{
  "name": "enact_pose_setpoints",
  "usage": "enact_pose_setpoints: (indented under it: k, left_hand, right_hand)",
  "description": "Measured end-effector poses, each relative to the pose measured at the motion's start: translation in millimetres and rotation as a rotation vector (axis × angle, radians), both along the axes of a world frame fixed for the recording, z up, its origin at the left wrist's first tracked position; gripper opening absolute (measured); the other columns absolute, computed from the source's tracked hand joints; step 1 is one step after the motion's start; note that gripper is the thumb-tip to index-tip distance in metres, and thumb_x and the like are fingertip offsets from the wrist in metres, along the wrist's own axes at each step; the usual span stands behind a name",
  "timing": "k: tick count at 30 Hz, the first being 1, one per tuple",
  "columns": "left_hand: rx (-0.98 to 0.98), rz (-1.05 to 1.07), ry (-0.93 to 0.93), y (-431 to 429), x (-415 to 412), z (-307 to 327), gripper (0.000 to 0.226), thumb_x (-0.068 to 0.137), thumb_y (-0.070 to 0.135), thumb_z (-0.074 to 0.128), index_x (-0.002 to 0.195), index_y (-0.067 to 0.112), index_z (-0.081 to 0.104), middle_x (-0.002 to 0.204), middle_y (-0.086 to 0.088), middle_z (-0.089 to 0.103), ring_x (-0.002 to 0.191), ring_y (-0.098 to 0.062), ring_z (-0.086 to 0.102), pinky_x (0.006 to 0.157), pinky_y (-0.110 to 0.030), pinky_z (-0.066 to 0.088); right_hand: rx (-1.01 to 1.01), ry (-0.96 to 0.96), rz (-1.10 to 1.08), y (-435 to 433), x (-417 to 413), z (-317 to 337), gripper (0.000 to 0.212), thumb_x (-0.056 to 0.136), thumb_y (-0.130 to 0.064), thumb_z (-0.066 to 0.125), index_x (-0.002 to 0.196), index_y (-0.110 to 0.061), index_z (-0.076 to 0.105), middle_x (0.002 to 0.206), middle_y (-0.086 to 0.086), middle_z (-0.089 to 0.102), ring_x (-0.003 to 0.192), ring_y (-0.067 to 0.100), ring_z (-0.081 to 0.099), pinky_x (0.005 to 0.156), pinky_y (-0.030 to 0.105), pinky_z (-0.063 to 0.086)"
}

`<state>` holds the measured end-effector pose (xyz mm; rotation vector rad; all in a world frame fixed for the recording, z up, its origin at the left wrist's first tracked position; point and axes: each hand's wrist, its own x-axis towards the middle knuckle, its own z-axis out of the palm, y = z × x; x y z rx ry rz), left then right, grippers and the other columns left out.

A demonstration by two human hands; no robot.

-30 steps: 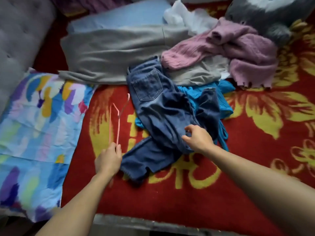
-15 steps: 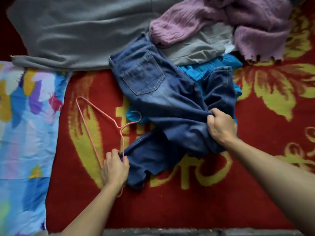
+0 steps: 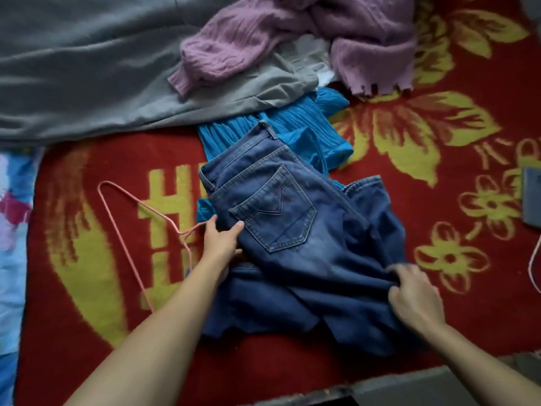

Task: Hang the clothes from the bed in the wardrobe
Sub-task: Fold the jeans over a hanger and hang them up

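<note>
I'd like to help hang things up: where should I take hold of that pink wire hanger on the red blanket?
Pinch the pink wire hanger at its neck, where both shoulders meet below the hook. It lies flat, so come from above on the open left side; the blue denim jeans crowd its right.

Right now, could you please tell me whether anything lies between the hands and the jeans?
Nothing visible does. The left hand rests on the jeans by the back pocket, and the right hand grips their fabric. Nothing lies on top of them; the pink hanger lies beside them on the blanket.
</note>
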<state>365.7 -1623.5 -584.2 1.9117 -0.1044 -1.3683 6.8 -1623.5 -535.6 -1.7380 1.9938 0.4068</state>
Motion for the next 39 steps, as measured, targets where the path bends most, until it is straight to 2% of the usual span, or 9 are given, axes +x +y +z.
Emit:
enact_pose_setpoints:
  k: [4,8,12,18,27,30,34,37,39]
  left_hand:
    - [-0.063,0.012,-0.056,-11,-9,9,0.025,0.084,0.000,0.061,0.108,0.008,0.058,0.101,-0.013,0.068,0.079,-0.028,0.066,0.055,-0.027,0.052]
    - [-0.171,-0.021,0.062,-15,-13,43,0.023,0.085,-0.006,0.052,0.081,0.016,0.058,0.073,-0.002,0.065,0.059,-0.015,0.059,0.047,-0.021,0.048]
    - [-0.138,-0.205,0.070,-19,-19,62,0.022,0.082,-0.006,0.051,0.083,0.013,0.063,0.068,-0.002,0.064,0.051,-0.015,0.057,0.058,-0.030,0.048]
    - [-0.245,0.004,0.004,-48,-25,54,0.034,0.081,-0.003,0.058,0.102,0.023,0.056,0.104,-0.001,0.068,0.093,-0.019,0.063,0.077,-0.033,0.052]
    - [-0.121,-1.399,-0.521,-55,-87,29,0.062,0.075,0.004,0.050,0.129,0.033,0.058,0.142,-0.003,0.043,0.128,-0.026,0.044,0.108,-0.036,0.036]
    - [-0.150,-1.197,-0.368,-57,-81,32,0.052,0.076,-0.005,0.050,0.119,0.019,0.067,0.134,-0.005,0.056,0.124,-0.018,0.051,0.101,-0.018,0.035]
    - [-0.141,-0.691,-0.318,-78,-52,39,0.037,0.082,-0.010,0.042,0.097,0.010,0.069,0.103,-0.013,0.070,0.077,-0.024,0.066,0.060,-0.019,0.051]
    - [-0.099,-0.560,-0.883,-96,-24,41,0.025,0.081,0.006,0.058,0.104,0.011,0.064,0.108,-0.012,0.063,0.096,-0.025,0.061,0.086,-0.033,0.049]
    - [0.028,-0.635,-1.035,-106,-7,31,0.064,0.075,0.027,0.074,0.132,0.014,0.047,0.131,-0.015,0.047,0.124,-0.031,0.044,0.103,-0.038,0.035]
  right_hand:
    - [-0.409,-0.319,0.245,-35,67,12,0.051,0.069,-0.027,0.066,0.119,-0.019,0.062,0.128,0.004,0.056,0.117,0.027,0.052,0.091,0.043,0.045]
    - [-0.140,-0.248,0.542,-47,136,-5,0.086,0.071,-0.057,0.069,0.144,-0.025,0.039,0.152,0.007,0.034,0.140,0.027,0.032,0.106,0.044,0.033]
    - [-0.082,-0.200,0.464,-48,127,-29,0.022,0.090,-0.034,0.051,0.104,-0.024,0.065,0.108,0.006,0.070,0.103,0.032,0.062,0.084,0.039,0.047]
    - [0.092,-0.209,0.141,-62,31,-16,0.009,0.087,-0.030,0.059,0.088,-0.030,0.069,0.096,-0.002,0.074,0.096,0.025,0.066,0.078,0.035,0.050]
    - [-0.169,-0.795,-0.582,-120,26,-11,0.030,0.095,-0.029,0.058,0.068,-0.017,0.065,0.072,0.010,0.070,0.056,0.011,0.066,0.060,0.026,0.050]
    - [-0.095,-0.966,-0.552,-134,48,5,0.025,0.094,-0.039,0.058,0.082,-0.018,0.066,0.084,0.008,0.069,0.063,0.006,0.065,0.052,0.013,0.044]
    - [0.027,-0.883,-0.208,-148,80,-1,0.028,0.079,-0.032,0.078,0.104,-0.025,0.067,0.090,-0.001,0.071,0.083,0.009,0.064,0.080,0.026,0.052]
    - [0.111,-0.661,0.039,-146,86,-20,0.013,0.077,-0.015,0.072,0.080,-0.028,0.073,0.082,-0.003,0.074,0.084,0.011,0.067,0.085,0.031,0.053]
    - [0.175,-0.624,0.035,-137,79,-32,0.011,0.077,-0.019,0.071,0.086,-0.026,0.075,0.088,-0.004,0.075,0.092,0.012,0.068,0.089,0.030,0.052]
